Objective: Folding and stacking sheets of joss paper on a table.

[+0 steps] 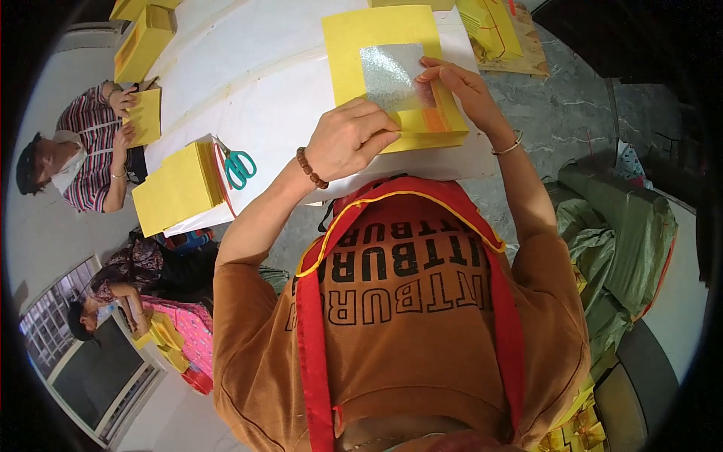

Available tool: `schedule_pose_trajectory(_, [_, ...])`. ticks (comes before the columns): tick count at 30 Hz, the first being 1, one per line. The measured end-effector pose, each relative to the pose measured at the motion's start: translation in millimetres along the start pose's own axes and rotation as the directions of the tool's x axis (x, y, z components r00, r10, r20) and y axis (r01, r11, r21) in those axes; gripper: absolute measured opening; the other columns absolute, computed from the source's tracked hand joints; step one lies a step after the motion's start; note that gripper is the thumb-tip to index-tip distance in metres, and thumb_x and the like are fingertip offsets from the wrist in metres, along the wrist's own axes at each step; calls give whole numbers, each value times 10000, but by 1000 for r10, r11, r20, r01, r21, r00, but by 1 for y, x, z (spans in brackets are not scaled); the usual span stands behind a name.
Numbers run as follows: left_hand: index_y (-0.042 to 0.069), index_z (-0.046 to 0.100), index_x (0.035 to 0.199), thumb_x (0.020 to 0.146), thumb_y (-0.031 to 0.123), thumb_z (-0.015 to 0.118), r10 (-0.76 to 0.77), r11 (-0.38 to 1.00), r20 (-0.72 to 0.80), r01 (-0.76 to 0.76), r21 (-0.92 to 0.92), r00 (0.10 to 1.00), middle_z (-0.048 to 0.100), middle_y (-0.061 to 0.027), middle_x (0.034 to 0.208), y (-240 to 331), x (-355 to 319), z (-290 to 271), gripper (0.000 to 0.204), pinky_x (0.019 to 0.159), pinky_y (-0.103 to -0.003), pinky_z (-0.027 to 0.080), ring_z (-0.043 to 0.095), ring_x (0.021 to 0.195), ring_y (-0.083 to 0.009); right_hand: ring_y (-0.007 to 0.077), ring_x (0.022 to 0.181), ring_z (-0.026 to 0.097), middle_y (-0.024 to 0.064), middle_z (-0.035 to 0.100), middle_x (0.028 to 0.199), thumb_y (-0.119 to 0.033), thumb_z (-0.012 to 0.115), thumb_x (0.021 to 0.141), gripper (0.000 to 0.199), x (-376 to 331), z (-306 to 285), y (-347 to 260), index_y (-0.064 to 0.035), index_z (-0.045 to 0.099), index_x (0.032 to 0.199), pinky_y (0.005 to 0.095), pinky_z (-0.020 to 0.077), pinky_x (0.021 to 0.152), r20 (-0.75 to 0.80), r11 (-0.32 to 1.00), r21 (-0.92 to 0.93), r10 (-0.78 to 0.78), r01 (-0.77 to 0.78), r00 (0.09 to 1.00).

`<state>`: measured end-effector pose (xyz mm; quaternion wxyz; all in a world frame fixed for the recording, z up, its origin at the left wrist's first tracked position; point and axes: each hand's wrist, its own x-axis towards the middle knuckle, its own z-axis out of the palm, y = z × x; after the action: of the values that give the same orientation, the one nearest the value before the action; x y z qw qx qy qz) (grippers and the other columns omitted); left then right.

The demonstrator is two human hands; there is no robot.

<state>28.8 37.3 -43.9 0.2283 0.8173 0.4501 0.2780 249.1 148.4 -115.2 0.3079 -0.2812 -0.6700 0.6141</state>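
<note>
A stack of yellow paper sheets [376, 34] lies on the white table [256, 75] in front of me; the top sheet carries a silver foil square [392, 74] with an orange patch beside it. My left hand [350, 139], with a brown bead bracelet on the wrist, is curled and pinches the near edge of the top sheet. My right hand [459, 87], with a thin bangle on the wrist, has its fingertips on the right edge of the foil square, pinching the sheet there.
Green-handled scissors [239, 166] lie beside another yellow paper stack [177, 188] at the table's left corner. More yellow stacks [143, 41] sit farther back and at top right [493, 26]. Two other people [86, 147] handle yellow sheets at left. Green sacks [625, 233] lie at right.
</note>
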Motion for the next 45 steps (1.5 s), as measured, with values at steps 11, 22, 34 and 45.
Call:
schedule_pose_trajectory(11, [0,631,844,859,127,598,-227,916,191,276,-291,955,586,-54,712,-12,5,-8,132,585,-260,429,539,640,-120,197,1181,470,128,577,1177,-274,434,955,345,-1,4,-2,-7,648,999,299,337,998,-39,999,20,31,-30,999])
schedule_pose_trajectory(22, [-22,632,883,862,130,586,-358,835,257,431,-343,898,560,-12,696,-12,8,-9,160,554,-229,395,475,624,-61,194,1195,459,99,597,1141,-265,425,957,338,-2,4,-1,-9,643,996,303,328,1007,-43,998,63,26,-23,999])
schedule_pose_trajectory(34, [-4,639,861,855,138,588,-456,726,273,531,-437,847,524,47,659,-15,7,-7,151,526,-205,357,426,602,-26,214,1213,448,149,546,1221,-282,307,971,407,-5,-12,10,-37,619,1061,315,323,1024,96,992,11,-123,123,988])
schedule_pose_trajectory(45, [-2,636,847,849,115,583,-472,704,276,547,-453,837,545,50,693,-16,6,-4,129,566,-196,373,448,636,-22,223,1314,308,116,569,1187,-540,150,949,688,-6,-15,-1,-33,589,1103,366,226,1078,203,997,57,-67,56,977])
